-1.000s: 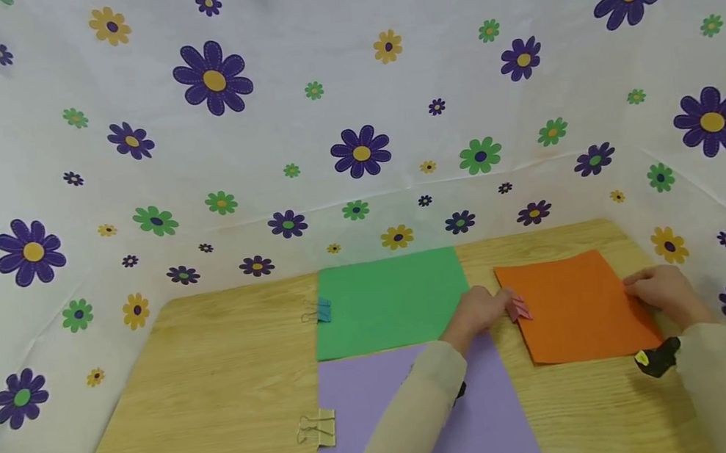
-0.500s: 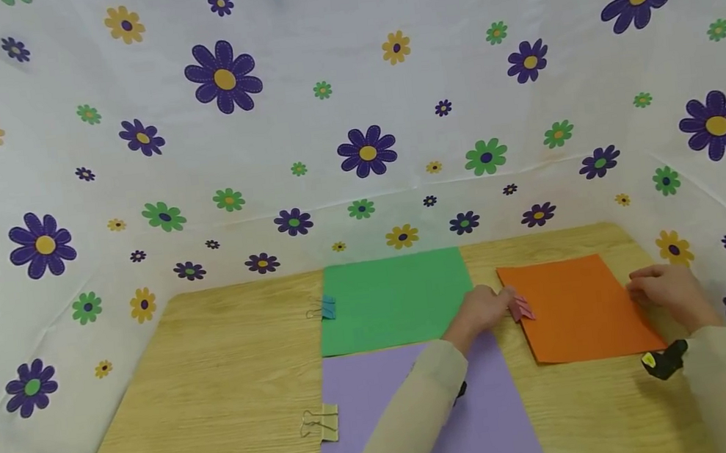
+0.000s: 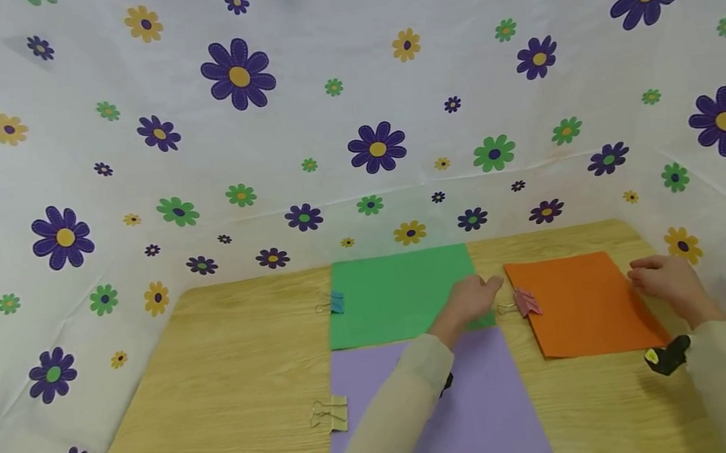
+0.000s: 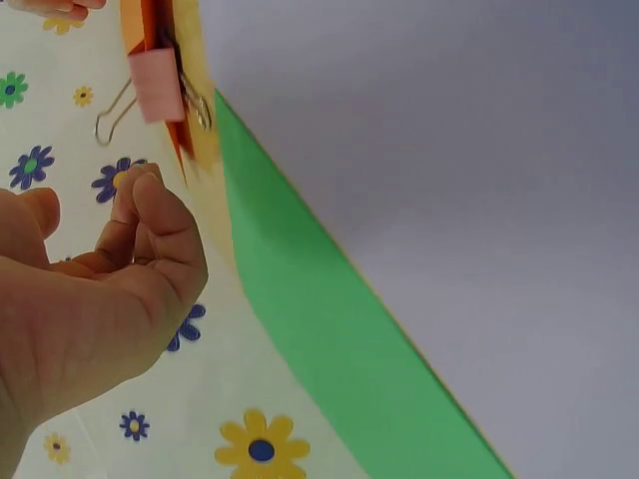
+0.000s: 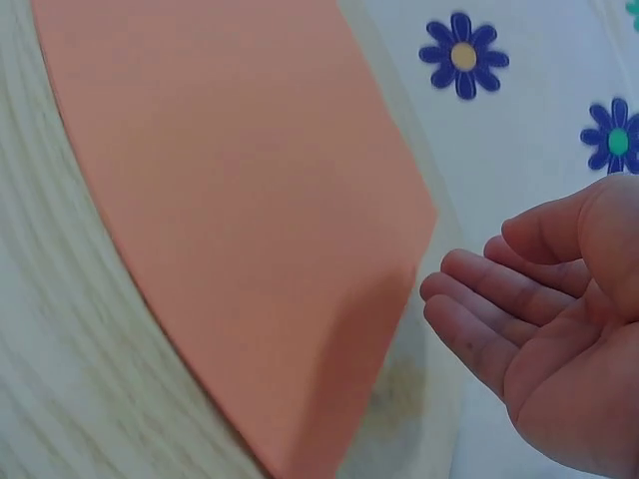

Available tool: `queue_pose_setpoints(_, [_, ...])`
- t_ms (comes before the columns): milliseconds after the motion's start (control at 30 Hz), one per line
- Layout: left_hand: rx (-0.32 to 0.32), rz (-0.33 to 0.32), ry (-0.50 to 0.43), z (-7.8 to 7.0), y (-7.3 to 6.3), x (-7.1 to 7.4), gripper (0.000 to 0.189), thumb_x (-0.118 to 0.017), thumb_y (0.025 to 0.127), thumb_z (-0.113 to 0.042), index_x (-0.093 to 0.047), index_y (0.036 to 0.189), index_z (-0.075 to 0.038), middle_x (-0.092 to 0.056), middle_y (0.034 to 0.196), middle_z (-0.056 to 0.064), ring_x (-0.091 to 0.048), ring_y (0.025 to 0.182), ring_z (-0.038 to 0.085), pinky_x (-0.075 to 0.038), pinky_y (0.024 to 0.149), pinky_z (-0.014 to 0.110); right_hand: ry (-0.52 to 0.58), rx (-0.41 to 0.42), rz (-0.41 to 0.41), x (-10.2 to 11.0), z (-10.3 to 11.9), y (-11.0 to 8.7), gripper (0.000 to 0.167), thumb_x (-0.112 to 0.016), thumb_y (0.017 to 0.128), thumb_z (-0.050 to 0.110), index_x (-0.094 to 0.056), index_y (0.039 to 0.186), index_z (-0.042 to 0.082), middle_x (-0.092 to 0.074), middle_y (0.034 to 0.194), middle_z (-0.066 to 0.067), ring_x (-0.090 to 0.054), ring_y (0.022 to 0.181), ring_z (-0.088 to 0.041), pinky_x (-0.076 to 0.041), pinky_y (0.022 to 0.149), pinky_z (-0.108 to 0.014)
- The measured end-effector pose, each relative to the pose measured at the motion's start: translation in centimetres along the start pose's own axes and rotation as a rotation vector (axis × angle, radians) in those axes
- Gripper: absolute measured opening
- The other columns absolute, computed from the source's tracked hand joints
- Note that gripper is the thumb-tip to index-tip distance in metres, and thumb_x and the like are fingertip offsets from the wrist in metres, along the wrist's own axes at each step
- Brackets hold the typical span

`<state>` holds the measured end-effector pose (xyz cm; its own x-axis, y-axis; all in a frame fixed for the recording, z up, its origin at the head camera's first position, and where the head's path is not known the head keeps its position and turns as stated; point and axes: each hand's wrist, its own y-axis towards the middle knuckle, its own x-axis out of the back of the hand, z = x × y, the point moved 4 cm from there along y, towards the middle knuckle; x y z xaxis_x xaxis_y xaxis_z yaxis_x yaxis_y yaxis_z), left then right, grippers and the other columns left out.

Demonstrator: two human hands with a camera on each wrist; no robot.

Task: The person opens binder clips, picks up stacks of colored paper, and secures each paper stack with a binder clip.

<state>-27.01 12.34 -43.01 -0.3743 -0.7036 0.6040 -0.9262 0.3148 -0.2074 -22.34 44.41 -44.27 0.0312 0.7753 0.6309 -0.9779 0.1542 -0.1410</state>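
Note:
A square stack of orange paper [image 3: 590, 306] lies at the right of the table, with a pink binder clip [image 3: 527, 302] on its left edge. My left hand [image 3: 467, 300] hovers over the green paper, just left of the clip. In the left wrist view its fingers are loosely bent and hold nothing, apart from the pink binder clip [image 4: 158, 86], whose wire handles stand spread. Beside the right edge of the orange paper [image 5: 250, 200], my right hand [image 5: 554, 329] is held with relaxed fingers and nothing in its grasp.
Green paper [image 3: 396, 289] bears a blue binder clip [image 3: 337, 303] on its left edge. Nearer me, purple paper [image 3: 486, 391] has a beige binder clip [image 3: 338, 412], also at left. A white flowered cloth [image 3: 300, 137] encloses the back and sides of the wooden table [image 3: 221, 389].
My left hand has let go of the pink binder clip and drawn back to the left. The right hand has come off the orange paper's edge.

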Motion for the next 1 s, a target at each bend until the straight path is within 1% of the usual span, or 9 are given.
queue_pose_setpoints(67, [-0.010,-0.007,0.018,0.0,-0.1,0.7,0.049,-0.044,0.104,-0.044,-0.063,0.094,0.000,-0.052,0.074,0.006,-0.044,0.064,0.016,-0.039,0.061,0.030,-0.010,0.024,0.002,-0.2,0.7,0.2,0.054,-0.044,0.102,0.018,-0.039,0.134,-0.025,-0.048,0.131,-0.043,-0.068,0.097,-0.032,-0.056,0.070,-0.019])
queue_pose_setpoints(133, [-0.008,-0.020,0.021,0.2,-0.2,1.3,0.049,-0.044,0.104,-0.045,-0.064,0.103,0.000,-0.054,0.081,0.006,-0.047,0.070,0.016,-0.042,0.066,0.030,-0.020,0.060,0.003,-0.4,1.4,0.3,0.054,-0.043,0.104,0.020,-0.038,0.135,-0.025,-0.045,0.132,-0.044,-0.066,0.103,-0.040,-0.055,0.069,-0.017])
queue_pose_setpoints(233, [-0.001,-0.033,0.038,0.6,-0.2,2.0,0.054,-0.044,0.104,-0.047,-0.063,0.115,0.002,-0.057,0.086,0.007,-0.050,0.076,0.017,-0.044,0.070,0.031,-0.035,0.114,0.012,-0.8,2.5,0.2,0.054,-0.040,0.105,0.020,-0.038,0.135,-0.025,-0.043,0.133,-0.045,-0.057,0.112,-0.051,-0.055,0.073,-0.022])
queue_pose_setpoints(333, [0.002,-0.040,0.029,1.2,-0.3,2.7,0.051,-0.044,0.104,-0.047,-0.062,0.110,-0.001,-0.054,0.079,0.005,-0.050,0.072,0.016,-0.042,0.066,0.031,-0.057,0.139,0.016,-1.5,3.5,0.3,0.053,-0.038,0.106,0.020,-0.037,0.137,-0.023,-0.042,0.135,-0.045,-0.053,0.114,-0.053,-0.056,0.083,-0.037])
queue_pose_setpoints(467, [-0.012,-0.047,0.024,1.7,-0.6,3.6,0.045,-0.043,0.104,-0.047,-0.059,0.102,-0.005,-0.053,0.078,0.003,-0.049,0.071,0.016,-0.040,0.065,0.031,-0.074,0.136,0.017,-2.6,4.4,0.5,0.051,-0.037,0.107,0.020,-0.037,0.140,-0.020,-0.041,0.138,-0.043,-0.048,0.119,-0.055,-0.046,0.095,-0.059])
queue_pose_setpoints(600, [-0.037,-0.041,0.028,1.9,-1.1,4.3,0.045,-0.042,0.104,-0.048,-0.057,0.097,-0.007,-0.050,0.075,0.002,-0.045,0.068,0.015,-0.038,0.063,0.030,-0.087,0.169,-0.007,-3.8,5.5,0.5,0.049,-0.040,0.106,0.017,-0.038,0.140,-0.018,-0.043,0.138,-0.041,-0.047,0.120,-0.055,-0.044,0.096,-0.062])
queue_pose_setpoints(700, [-0.064,-0.029,0.047,1.9,-1.6,4.7,0.046,-0.041,0.105,-0.049,-0.058,0.101,-0.007,-0.055,0.079,0.003,-0.048,0.069,0.015,-0.040,0.064,0.031,-0.097,0.208,-0.019,-4.6,6.4,0.2,0.048,-0.042,0.106,0.015,-0.039,0.140,-0.018,-0.045,0.136,-0.041,-0.049,0.119,-0.054,-0.046,0.095,-0.061])
queue_pose_setpoints(867, [-0.138,-0.031,0.137,1.4,-2.8,5.4,0.052,-0.038,0.105,-0.050,-0.060,0.122,-0.005,-0.066,0.106,0.006,-0.061,0.093,0.017,-0.050,0.078,0.034,-0.063,0.269,0.007,-5.7,8.3,-0.8,0.050,-0.043,0.106,0.017,-0.036,0.143,-0.016,-0.043,0.139,-0.041,-0.049,0.121,-0.055,-0.045,0.096,-0.062])
queue_pose_setpoints(1000, [-0.194,-0.045,0.212,1.0,-4.0,6.0,0.057,-0.035,0.106,-0.051,-0.057,0.130,-0.004,-0.064,0.120,0.011,-0.061,0.107,0.022,-0.051,0.086,0.037,-0.058,0.322,0.021,-6.4,9.8,-1.7,0.051,-0.044,0.106,0.016,-0.034,0.145,-0.015,-0.040,0.142,-0.040,-0.045,0.125,-0.056,-0.043,0.097,-0.063])
